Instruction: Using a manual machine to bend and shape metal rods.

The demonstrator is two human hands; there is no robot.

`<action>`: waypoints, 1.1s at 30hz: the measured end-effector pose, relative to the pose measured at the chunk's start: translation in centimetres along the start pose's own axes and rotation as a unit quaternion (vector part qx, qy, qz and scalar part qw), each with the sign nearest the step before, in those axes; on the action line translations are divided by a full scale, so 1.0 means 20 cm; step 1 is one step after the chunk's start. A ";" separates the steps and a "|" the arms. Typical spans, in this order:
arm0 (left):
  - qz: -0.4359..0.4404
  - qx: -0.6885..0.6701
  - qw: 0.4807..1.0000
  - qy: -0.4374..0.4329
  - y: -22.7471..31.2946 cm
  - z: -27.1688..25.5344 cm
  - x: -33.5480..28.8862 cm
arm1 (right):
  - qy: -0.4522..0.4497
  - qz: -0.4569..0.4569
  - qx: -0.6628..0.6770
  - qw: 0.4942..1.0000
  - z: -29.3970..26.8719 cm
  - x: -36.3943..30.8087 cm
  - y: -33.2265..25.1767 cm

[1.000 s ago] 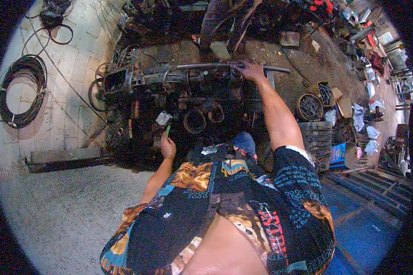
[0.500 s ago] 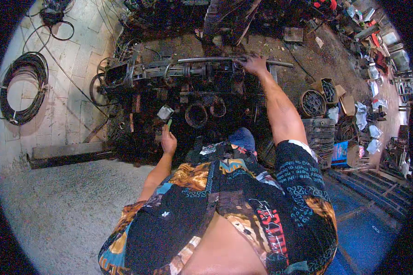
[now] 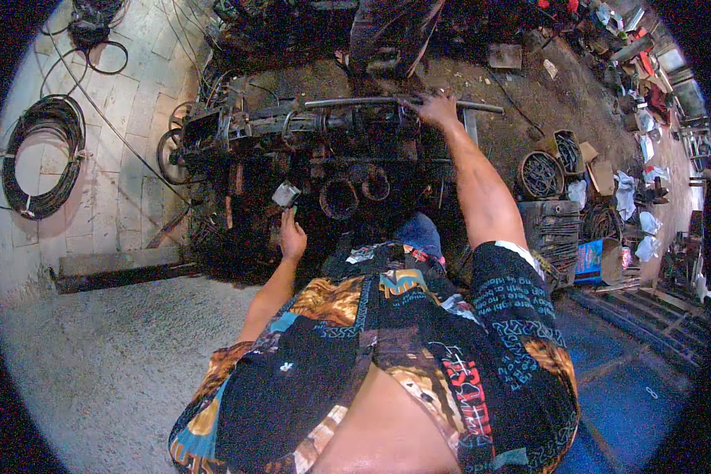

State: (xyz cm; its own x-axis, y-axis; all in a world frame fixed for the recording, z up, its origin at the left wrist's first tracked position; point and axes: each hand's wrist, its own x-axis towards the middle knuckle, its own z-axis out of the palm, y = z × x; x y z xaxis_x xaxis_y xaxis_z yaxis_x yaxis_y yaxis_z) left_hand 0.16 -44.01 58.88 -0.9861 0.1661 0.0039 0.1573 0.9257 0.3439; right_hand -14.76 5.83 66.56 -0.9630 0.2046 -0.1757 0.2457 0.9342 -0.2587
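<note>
A long grey metal rod (image 3: pixel 347 103) lies crosswise along the far side of a dark, greasy machine (image 3: pixel 300 130). My right arm is stretched out, and my right hand (image 3: pixel 437 109) is wrapped over the rod toward its right end. On the near left of the machine sits a small pale grey box (image 3: pixel 286 194). Just below it, my left hand (image 3: pixel 292 237) is raised with its fingers stretched up to the box's lower edge. Whether those fingertips press on anything is too dark to tell.
Beyond the machine stands another person's trousered legs (image 3: pixel 391 39). A coil of black cable (image 3: pixel 43 158) lies at the left, near a wooden beam (image 3: pixel 122 265). Right of the machine are a round container of metal pieces (image 3: pixel 540 175), stacked rods (image 3: pixel 551 237) and a blue box (image 3: pixel 588 262).
A green strip at my left fingertips no longer shows, and those fingers sit closer under the box. The other person's legs have shifted. My right hand stays on the rod.
</note>
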 end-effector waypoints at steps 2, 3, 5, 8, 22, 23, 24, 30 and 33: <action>-0.016 0.005 1.000 -0.012 0.00 0.01 0.00 | -0.017 0.010 0.016 1.000 0.00 0.00 0.00; -0.015 0.004 1.000 -0.013 0.00 0.02 0.00 | -0.018 0.006 0.015 1.000 0.00 0.00 0.00; -0.023 0.020 1.000 -0.001 0.00 0.02 0.00 | -0.019 0.003 0.013 1.000 0.02 0.01 0.02; -0.033 0.028 0.999 -0.004 0.00 0.03 0.00 | -0.003 0.008 0.001 1.000 0.01 0.02 0.02; -0.019 0.019 0.999 -0.018 0.02 -0.01 -0.02 | 0.002 -0.011 0.020 1.000 -0.07 -0.04 -0.01; -0.012 0.011 1.000 -0.020 0.03 -0.01 -0.01 | 0.003 -0.009 0.020 1.000 -0.07 -0.04 -0.01; -0.010 0.011 1.000 -0.021 0.04 -0.01 -0.01 | 0.001 -0.005 0.027 1.000 -0.07 -0.04 -0.01; -0.043 0.007 0.999 -0.008 0.02 0.01 -0.02 | 0.007 -0.016 0.042 0.999 -0.12 -0.08 -0.07; -0.030 -0.010 1.000 -0.002 0.05 -0.01 -0.02 | 0.006 0.003 0.037 0.999 -0.11 -0.07 -0.06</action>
State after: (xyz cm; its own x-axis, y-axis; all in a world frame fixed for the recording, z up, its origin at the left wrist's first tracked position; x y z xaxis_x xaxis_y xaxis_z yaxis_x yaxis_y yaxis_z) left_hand 0.61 -43.27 59.35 -0.9934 0.1127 -0.0214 0.0974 0.9272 0.3617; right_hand -13.90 5.05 69.12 -0.9624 0.2143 -0.1668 0.2590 0.9091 -0.3263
